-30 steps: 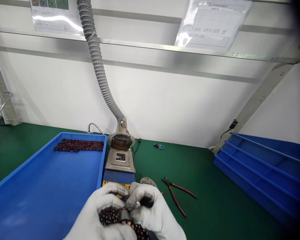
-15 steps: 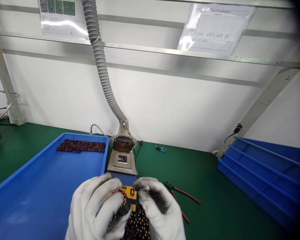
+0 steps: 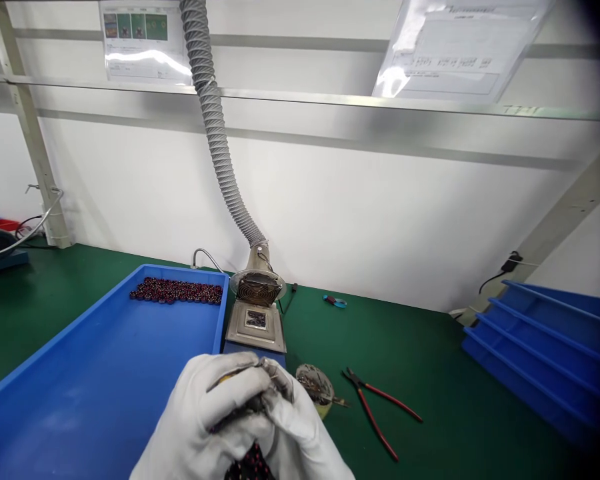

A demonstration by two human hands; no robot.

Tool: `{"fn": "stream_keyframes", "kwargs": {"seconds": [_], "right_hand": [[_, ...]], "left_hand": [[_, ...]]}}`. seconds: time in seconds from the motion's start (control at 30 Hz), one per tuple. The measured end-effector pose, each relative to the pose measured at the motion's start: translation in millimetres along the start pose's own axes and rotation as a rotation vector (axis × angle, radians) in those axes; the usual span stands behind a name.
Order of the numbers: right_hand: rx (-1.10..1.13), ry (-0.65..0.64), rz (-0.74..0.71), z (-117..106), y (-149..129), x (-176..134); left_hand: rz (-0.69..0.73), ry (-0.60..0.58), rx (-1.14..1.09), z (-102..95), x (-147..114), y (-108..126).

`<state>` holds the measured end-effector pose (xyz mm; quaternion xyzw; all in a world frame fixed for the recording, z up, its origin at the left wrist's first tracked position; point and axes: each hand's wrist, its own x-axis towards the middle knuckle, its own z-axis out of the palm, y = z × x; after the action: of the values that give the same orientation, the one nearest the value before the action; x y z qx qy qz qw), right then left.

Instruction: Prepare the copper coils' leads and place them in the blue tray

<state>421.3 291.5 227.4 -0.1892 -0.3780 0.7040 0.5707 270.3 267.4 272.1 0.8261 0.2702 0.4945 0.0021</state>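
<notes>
Holds a small dark part (image 3: pixel 254 404), mostly hidden, in the curled fingers of the gloved left hand (image 3: pixel 210 415); rests bent fingertips of the gloved right hand (image 3: pixel 300 420) against the same spot, cannot tell whether gripping too. Has dark speckled pieces (image 3: pixel 251 465) just below, between both hands. Faces a solder pot (image 3: pixel 257 325) straight beyond the hands, under a grey flexible duct (image 3: pixel 221 143). Has a blue tray (image 3: pixel 105 367) beside the left hand, with small dark cores (image 3: pixel 175 291) packed at the far end. Has a dish (image 3: pixel 325 409) just beyond the right hand, red-handled pliers (image 3: pixel 367 405) farther right on the green worktop (image 3: pixel 430 373), stacked blue trays (image 3: pixel 535 347) well to the right.
</notes>
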Motion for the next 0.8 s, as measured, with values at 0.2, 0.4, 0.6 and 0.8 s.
{"fn": "stream_keyframes", "kwargs": {"seconds": [0.2,0.4,0.6,0.8], "right_hand": [[0.054,0.02,0.005,6,14,0],[0.04,-0.046,0.1,-4,-2,5],[-0.012,-0.067,0.135,-4,1,10],[-0.044,-0.034,0.047,6,2,3]], "left_hand": [[-0.26,0.271,-0.464,5.0,-2,-8],[-0.581,0.185,-0.461,-4.3,1,-3],[-0.46,0.376,-0.699,13.3,-2,-5],[-0.645,0.306,-0.651,3.1,0,-4]]}}
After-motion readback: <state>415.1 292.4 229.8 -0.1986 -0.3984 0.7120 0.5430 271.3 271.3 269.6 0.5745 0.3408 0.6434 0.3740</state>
